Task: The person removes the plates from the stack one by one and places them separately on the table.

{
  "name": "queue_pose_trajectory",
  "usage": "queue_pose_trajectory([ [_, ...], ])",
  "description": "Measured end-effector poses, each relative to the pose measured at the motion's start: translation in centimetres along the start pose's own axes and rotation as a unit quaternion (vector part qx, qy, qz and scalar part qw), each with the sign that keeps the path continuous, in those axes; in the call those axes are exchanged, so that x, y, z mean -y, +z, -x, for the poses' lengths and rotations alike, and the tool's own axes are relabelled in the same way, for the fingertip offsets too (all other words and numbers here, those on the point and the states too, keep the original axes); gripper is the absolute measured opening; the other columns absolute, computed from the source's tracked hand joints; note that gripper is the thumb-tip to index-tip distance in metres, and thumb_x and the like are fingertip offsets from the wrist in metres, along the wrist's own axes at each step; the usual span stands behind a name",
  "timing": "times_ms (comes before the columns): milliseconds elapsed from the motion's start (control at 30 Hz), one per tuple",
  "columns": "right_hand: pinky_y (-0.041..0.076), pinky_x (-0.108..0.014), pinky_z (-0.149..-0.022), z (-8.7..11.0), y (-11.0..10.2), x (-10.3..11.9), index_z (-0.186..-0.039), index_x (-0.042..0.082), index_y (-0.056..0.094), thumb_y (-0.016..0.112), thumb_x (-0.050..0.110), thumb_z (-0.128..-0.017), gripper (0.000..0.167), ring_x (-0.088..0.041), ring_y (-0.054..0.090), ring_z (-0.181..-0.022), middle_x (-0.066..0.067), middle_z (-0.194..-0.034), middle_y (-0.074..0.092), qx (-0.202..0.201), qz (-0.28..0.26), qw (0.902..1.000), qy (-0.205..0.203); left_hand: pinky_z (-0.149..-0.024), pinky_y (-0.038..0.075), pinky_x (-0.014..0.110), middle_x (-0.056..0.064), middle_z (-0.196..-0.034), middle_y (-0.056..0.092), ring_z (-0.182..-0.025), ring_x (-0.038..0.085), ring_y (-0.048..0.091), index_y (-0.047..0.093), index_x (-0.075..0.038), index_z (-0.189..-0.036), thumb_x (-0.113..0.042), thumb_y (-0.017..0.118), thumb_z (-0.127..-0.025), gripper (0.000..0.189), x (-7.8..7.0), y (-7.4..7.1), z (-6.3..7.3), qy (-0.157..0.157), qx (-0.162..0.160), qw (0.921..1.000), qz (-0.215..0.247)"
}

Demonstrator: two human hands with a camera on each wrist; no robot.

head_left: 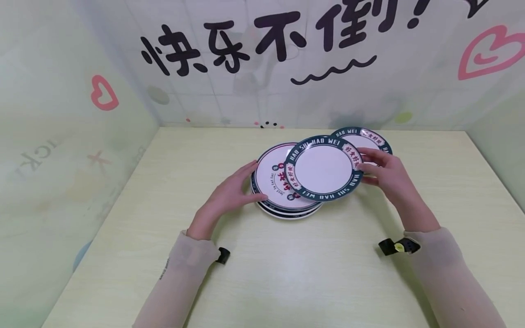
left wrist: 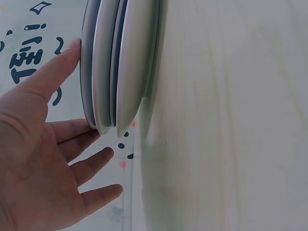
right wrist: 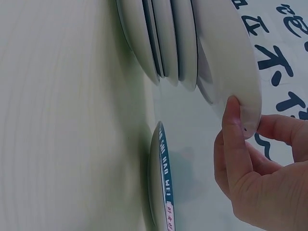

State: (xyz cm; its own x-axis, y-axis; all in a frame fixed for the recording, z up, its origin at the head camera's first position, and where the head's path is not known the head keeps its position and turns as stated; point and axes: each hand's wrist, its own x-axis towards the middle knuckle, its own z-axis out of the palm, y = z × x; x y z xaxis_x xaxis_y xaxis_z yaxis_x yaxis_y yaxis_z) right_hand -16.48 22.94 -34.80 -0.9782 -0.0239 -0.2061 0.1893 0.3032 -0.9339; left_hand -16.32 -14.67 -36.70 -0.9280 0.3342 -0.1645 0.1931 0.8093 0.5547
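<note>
My right hand [head_left: 387,175] pinches the right rim of a round white plate [head_left: 323,168] with a dark green lettered border. In the right wrist view this plate [right wrist: 231,62] tilts above a stack of plates [right wrist: 168,48], thumb on one face and fingers on the other. Whether its far edge touches the stack is hidden. The stack's top plate [head_left: 268,180] carries red characters and a thin dark rim. Against the stack's left side rests my left hand [head_left: 229,193], thumb and fingers spread along the rim. Another green-bordered plate [head_left: 354,136] lies on the table behind, partly covered.
The pale wooden table [head_left: 295,269] runs back to a printed wall [head_left: 262,105] with large black characters. Side walls [head_left: 82,155] close it in at left and right. A black wrist strap [head_left: 399,246] shows at the right sleeve, another [head_left: 223,255] at the left.
</note>
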Motion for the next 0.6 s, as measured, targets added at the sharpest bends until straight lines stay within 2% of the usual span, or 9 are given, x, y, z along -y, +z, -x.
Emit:
queue_pose_trajectory([
  [433,0.058,-0.012,-0.08,0.3,-1.0,-0.3,-0.154,0.012,0.038,0.057,0.024,-0.102,0.057,-0.002,0.057,-0.098,0.012,-0.115,0.051,-0.013,0.001,0.9999,-0.002,-0.127,0.022,0.05,-0.003,-0.168,0.019,-0.156,0.025,0.017,0.023,-0.022,-0.16,-0.052,0.075,-0.084,0.097,0.0,0.1,0.0,-0.007,-0.001,1.0,0.001],
  [600,0.058,-0.012,-0.078,0.5,-1.6,-0.4,-0.153,0.011,0.039,0.058,0.023,-0.101,0.057,-0.003,0.056,-0.096,0.011,-0.113,0.05,-0.019,-0.023,0.9995,-0.006,-0.127,0.023,0.05,-0.002,-0.168,0.019,-0.156,0.025,0.018,0.024,-0.022,-0.16,-0.053,0.075,-0.083,0.098,-0.1,0.1,0.1,-0.005,-0.002,1.0,0.001],
])
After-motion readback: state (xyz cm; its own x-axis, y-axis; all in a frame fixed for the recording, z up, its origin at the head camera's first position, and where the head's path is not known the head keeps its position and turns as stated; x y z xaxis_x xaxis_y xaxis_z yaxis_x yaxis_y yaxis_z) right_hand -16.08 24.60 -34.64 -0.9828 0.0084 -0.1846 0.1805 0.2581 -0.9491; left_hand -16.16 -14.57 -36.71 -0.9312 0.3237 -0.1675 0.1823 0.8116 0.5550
